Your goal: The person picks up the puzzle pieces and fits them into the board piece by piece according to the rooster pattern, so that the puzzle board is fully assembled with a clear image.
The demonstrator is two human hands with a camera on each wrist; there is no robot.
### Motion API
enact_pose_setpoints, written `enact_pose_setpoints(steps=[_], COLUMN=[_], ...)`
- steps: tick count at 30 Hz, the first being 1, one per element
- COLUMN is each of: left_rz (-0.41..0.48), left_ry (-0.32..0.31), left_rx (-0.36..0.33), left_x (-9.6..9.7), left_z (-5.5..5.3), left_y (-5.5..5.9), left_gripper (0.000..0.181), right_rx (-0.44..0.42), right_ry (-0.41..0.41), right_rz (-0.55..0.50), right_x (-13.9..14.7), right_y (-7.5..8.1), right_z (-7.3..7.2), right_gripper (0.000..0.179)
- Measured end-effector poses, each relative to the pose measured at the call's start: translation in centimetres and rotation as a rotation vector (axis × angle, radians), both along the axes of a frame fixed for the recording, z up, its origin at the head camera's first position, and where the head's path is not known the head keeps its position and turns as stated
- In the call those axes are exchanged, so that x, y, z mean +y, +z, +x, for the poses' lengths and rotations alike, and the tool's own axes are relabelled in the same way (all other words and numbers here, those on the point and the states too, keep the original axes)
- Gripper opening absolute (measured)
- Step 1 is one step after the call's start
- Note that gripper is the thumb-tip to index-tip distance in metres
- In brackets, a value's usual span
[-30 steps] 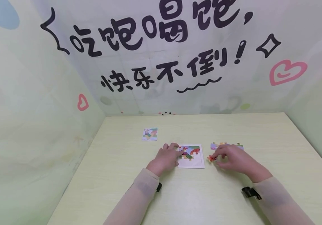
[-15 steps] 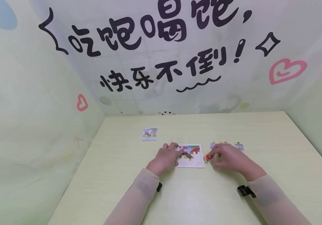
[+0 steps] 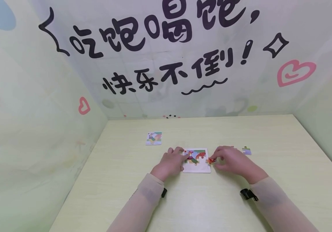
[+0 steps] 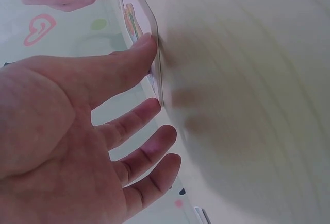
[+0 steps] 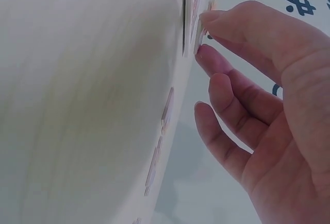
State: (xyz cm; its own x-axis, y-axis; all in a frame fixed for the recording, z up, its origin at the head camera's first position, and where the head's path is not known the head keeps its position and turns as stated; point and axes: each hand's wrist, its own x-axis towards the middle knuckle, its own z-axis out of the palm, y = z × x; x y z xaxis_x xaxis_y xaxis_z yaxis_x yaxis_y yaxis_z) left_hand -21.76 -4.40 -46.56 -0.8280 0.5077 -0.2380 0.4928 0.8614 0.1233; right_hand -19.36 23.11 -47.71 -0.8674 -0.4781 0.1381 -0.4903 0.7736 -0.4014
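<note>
A white-framed jigsaw puzzle (image 3: 202, 168), partly filled with a colourful rooster picture, lies flat on the table between both hands. My left hand (image 3: 170, 163) is at its left side. In the left wrist view the thumb (image 4: 142, 49) presses on the puzzle's face near the edge; the other fingers are loosely spread beside it. My right hand (image 3: 237, 163) pinches a red and orange puzzle piece (image 3: 210, 160) between thumb and fingers at the puzzle's right edge. The right wrist view shows that piece (image 5: 199, 34) tilted, its lower end close to the frame.
A loose puzzle piece (image 3: 246, 150) lies beyond my right hand, and others there are partly hidden by it. Several pieces (image 5: 167, 109) form a row in the right wrist view. A small rooster picture card (image 3: 153, 138) lies at the back left. Printed walls surround the table (image 3: 189, 199).
My right hand has moved left with the pinched piece, from beside the puzzle to its right edge, uncovering a loose piece behind. The left hand has stayed put.
</note>
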Motion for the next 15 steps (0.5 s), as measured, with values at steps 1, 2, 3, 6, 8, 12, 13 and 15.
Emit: enact_pose_setpoints(steps=[1, 2, 3, 6, 8, 12, 13, 15], left_rz=[-0.002, -0.002, -0.001, 0.001, 0.002, 0.005, 0.008, 0.016], left_ry=[-0.001, -0.001, -0.001, -0.002, -0.003, -0.004, -0.005, -0.007], left_rx=[-0.001, -0.002, -0.003, -0.005, -0.005, -0.013, -0.016, -0.018], left_x=[0.02, 0.05, 0.06, 0.10, 0.09, 0.03, 0.04, 0.04], left_z=[0.01, 0.02, 0.02, -0.01, -0.06, -0.02, 0.00, 0.05], left_y=[0.02, 0.04, 0.06, 0.06, 0.05, 0.09, 0.09, 0.11], left_gripper=[0.061, 0.061, 0.062, 0.062, 0.062, 0.062, 0.062, 0.063], right_rx=[0.004, 0.004, 0.005, 0.011, 0.016, 0.029, 0.029, 0.025], right_ry=[0.005, 0.005, 0.007, 0.020, 0.025, 0.044, 0.050, 0.057], right_rz=[0.001, 0.004, 0.006, 0.009, 0.013, 0.009, 0.005, 0.000], right_x=[-0.04, -0.10, -0.18, -0.44, -0.64, -0.92, -0.95, -0.98], right_y=[-0.03, -0.10, -0.15, -0.32, -0.34, -0.28, -0.27, -0.28], right_z=[-0.07, -0.14, -0.20, -0.45, -0.55, -0.66, -0.69, -0.72], right_gripper=[0.025, 0.025, 0.024, 0.023, 0.022, 0.021, 0.021, 0.021])
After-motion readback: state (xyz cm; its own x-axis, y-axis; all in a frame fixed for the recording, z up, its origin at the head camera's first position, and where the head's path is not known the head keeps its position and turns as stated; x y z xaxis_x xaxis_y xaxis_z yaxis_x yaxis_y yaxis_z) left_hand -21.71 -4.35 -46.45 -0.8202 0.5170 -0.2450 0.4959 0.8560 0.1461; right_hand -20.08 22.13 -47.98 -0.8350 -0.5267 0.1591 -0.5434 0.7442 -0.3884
